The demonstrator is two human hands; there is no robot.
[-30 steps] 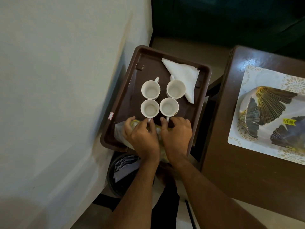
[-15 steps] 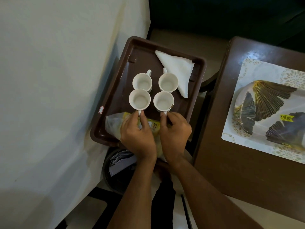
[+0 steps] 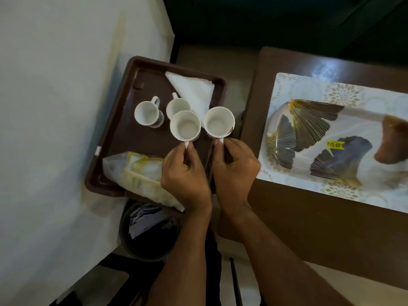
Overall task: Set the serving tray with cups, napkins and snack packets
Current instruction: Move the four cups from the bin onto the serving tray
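A brown serving tray [image 3: 123, 120] rests half on a white surface. Two white cups stand on it, the left cup [image 3: 147, 114] and the one behind [image 3: 178, 106]. My left hand [image 3: 185, 173] grips the handle of a white cup [image 3: 185, 127] lifted above the tray. A second lifted white cup [image 3: 219, 122] is held by its handle in my right hand [image 3: 234, 171], near the tray's right rim. Folded white napkins [image 3: 194, 91] lie at the tray's far right corner. A clear snack packet [image 3: 136, 173] lies along the near edge, partly under my left hand.
To the right stands a dark wooden table [image 3: 309, 228] with a white decorated tray [image 3: 331, 138] printed with gold and dark leaves and a yellow price sticker. A dark waste bin [image 3: 150, 235] with paper sits below the brown tray. The white surface [image 3: 55, 129] fills the left.
Both hands have closed on the handles of the two near cups and lifted them up and to the right, off the tray floor. The view has shifted so the tray sits further left.
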